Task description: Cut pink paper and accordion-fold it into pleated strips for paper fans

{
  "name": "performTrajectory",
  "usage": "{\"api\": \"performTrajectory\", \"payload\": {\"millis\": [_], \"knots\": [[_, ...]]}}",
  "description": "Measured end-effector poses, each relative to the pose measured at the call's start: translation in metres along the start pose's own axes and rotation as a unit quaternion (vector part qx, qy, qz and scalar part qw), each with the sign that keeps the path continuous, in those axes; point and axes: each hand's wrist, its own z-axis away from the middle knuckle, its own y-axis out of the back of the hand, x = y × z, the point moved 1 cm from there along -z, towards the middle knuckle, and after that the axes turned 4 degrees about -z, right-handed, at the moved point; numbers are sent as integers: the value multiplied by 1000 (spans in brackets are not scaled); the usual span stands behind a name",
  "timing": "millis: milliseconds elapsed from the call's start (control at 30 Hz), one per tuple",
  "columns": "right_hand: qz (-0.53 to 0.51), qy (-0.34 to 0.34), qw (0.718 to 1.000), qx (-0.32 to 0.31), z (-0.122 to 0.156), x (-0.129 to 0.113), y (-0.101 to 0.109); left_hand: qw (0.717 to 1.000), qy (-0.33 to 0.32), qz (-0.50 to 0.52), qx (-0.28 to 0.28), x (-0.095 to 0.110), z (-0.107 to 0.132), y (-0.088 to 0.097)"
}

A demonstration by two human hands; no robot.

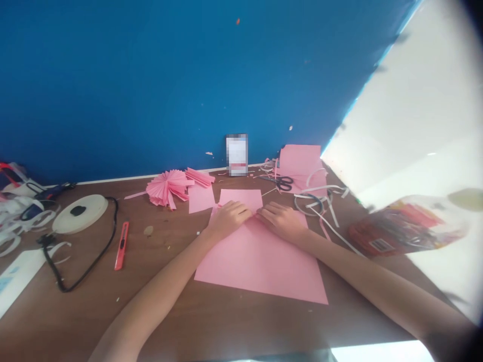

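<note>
A large pink paper sheet [260, 261] lies flat on the brown table [113, 311] in front of me. My left hand [229, 217] and my right hand [281, 219] rest side by side on its far part, fingers curled and pressed down on a fold in the paper. Beyond the hands more pink paper [241, 197] lies flat. A pleated pink paper fan [167, 187] sits at the back left of the sheet.
Black-handled scissors [284, 183] lie on more pink paper at the back right, among white strips [320, 201]. A red utility knife [122, 245], a black cord [94, 256] and a round white disc [80, 213] lie left. A clear bag of red items [403, 226] sits right. Blue wall behind.
</note>
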Motion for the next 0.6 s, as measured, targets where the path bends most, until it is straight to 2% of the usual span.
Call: {"api": "performTrajectory", "payload": {"millis": [100,433,600], "knots": [[-5,-35,999,-2,0,3,-2,1000,20,11,4,-1,1,-2],[-1,-40,998,48,3,5,-3,997,68,17,26,-4,5,-8],[-37,7,999,20,-1,5,-1,1000,27,2,12,-1,4,-4]]}}
